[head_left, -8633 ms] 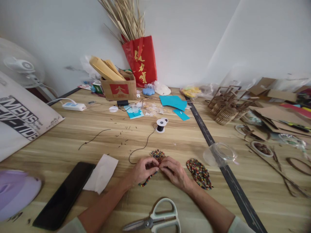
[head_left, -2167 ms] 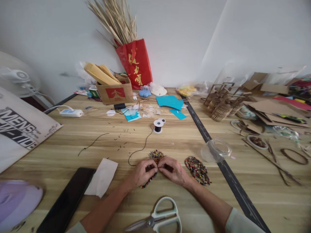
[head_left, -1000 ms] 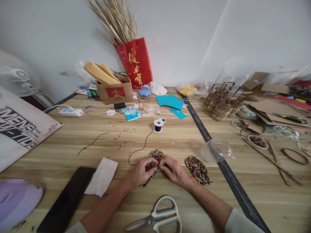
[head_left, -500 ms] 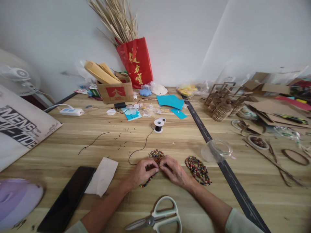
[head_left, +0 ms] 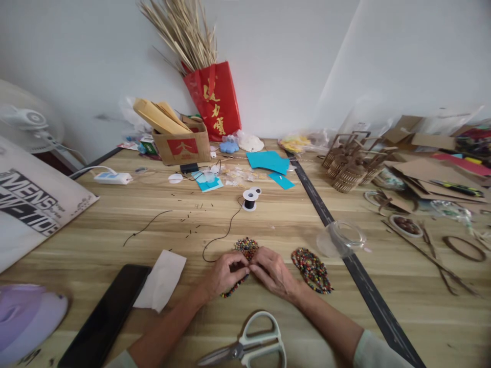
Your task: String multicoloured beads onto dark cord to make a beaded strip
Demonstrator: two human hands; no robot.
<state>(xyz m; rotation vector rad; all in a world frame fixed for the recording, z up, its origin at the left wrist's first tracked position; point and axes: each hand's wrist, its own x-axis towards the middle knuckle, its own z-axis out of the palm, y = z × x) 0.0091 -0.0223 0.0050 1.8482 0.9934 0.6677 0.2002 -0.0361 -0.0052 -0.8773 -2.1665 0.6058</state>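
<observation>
Palm-down right hand [head_left: 275,273] has shifted; left grip [head_left: 223,276] pinches bead strand [head_left: 232,291]; right grip unclear.

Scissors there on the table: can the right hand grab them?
Probably yes: nothing shows between the right hand and the scissors, though that hand is beside the bead pile.

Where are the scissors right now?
In the head view, the scissors lie on the table at the bottom edge, near the middle, closer to the person than the left hand and right hand.
</observation>
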